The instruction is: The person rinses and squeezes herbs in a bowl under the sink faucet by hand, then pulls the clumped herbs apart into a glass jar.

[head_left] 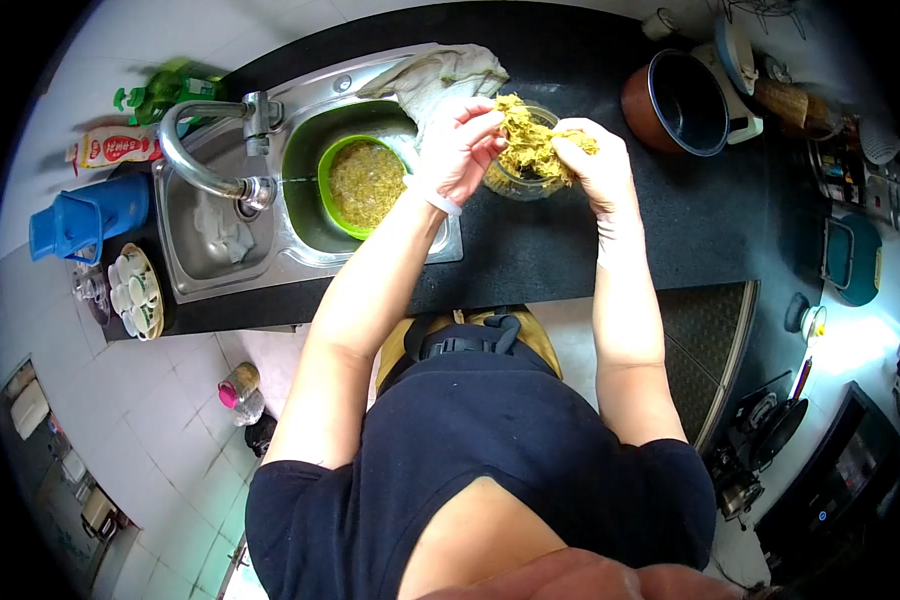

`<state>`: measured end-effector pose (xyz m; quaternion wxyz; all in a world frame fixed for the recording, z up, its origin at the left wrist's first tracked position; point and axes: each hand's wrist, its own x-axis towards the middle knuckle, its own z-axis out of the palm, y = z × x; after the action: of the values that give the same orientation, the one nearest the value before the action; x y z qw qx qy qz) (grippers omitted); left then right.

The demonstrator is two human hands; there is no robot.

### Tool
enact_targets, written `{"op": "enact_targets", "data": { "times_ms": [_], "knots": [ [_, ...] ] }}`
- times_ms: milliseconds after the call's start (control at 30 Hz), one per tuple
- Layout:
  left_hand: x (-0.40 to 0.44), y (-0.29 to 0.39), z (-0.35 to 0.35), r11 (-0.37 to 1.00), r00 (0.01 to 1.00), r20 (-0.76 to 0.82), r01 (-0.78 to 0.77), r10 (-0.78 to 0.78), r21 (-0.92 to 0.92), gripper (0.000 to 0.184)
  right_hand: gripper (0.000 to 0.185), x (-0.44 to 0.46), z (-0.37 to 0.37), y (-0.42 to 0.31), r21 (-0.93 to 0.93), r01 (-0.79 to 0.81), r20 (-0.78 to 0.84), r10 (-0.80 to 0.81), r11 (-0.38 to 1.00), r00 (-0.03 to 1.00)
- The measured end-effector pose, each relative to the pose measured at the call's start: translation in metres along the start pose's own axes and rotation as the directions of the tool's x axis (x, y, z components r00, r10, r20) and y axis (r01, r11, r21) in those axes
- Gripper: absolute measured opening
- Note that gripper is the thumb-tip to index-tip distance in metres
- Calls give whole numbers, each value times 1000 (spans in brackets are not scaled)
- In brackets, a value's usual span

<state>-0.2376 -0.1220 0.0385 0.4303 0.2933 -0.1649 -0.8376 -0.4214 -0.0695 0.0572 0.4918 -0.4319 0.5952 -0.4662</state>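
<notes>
Between my hands is a clump of yellow-green shredded pickled vegetable (530, 140), held over a clear glass bowl (523, 188) on the black counter. My right hand (602, 168) is closed round the right side of the clump, thumb on top. At the clump's left edge, my left hand (460, 150) has its fingers curled, pinching some of the shreds. A green bowl (328, 190) stands in the right sink basin, holding more shreds in liquid. How much lies inside the glass bowl is hidden by the clump and my fingers.
A grey cloth (450, 78) drapes over the sink's back corner, close to my left hand. The faucet (195, 115) arches over the left basin (185, 180). A brown pot (660, 105) with a dark inside stands to the right. A blue pitcher (120, 205) and a cup tray (155, 310) are left.
</notes>
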Motion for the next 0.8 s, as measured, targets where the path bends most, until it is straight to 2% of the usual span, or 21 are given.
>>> {"op": "enact_targets", "data": {
  "times_ms": [33, 100, 167, 300, 367, 500, 567, 600, 700, 767, 800],
  "knots": [
    [0, 2, 1, 999, 1000, 13, 3, -2, -38, 14, 23, -1, -1, -2, 36, -34, 21, 34, 999, 999],
    [-1, 4, 5, 996, 999, 50, 22, -17, -90, 12, 24, -3, 10, -4, -66, 9, 33, -7, 998, 999],
    [0, -2, 8, 996, 998, 59, 34, -29, -88, 13, 27, -5, 16, -2, -160, 66, 32, -62, 985, 998],
    [1, -3, 6, 999, 999, 44, 11, -9, -47, 13, 24, -5, 12, -3, -220, 59, -23, -65, 974, 998],
    [2, -4, 1, 999, 999, 27, -30, 31, -43, 13, 21, -5, 7, 4, -87, 53, -68, -59, 995, 996],
    [-4, -1, 4, 949, 998, -29, -46, 58, 312, 13, 17, -3, 4, 6, 89, 10, -84, -2, 996, 996],
    [-6, -5, 6, 876, 993, 75, -112, 87, 469, 14, 17, -4, 5, 4, 130, 0, -66, 8, 992, 998],
    [-7, -7, 8, 828, 987, 129, -151, 95, 540, 15, 17, -4, 6, 3, 84, 6, -57, -1, 996, 998],
    [-1, -15, 2, 740, 976, 166, -213, 139, 638, 14, 18, -5, 7, 5, -22, 15, -38, -16, 1000, 999],
    [0, -14, -1, 628, 962, 175, -268, 207, 730, 10, 19, -7, 7, 5, 45, 0, -83, 3, 999, 997],
    [0, -11, -3, 675, 969, 149, -243, 195, 697, 10, 19, -7, 7, 6, 79, -6, -104, 14, 997, 994]
  ]
}}
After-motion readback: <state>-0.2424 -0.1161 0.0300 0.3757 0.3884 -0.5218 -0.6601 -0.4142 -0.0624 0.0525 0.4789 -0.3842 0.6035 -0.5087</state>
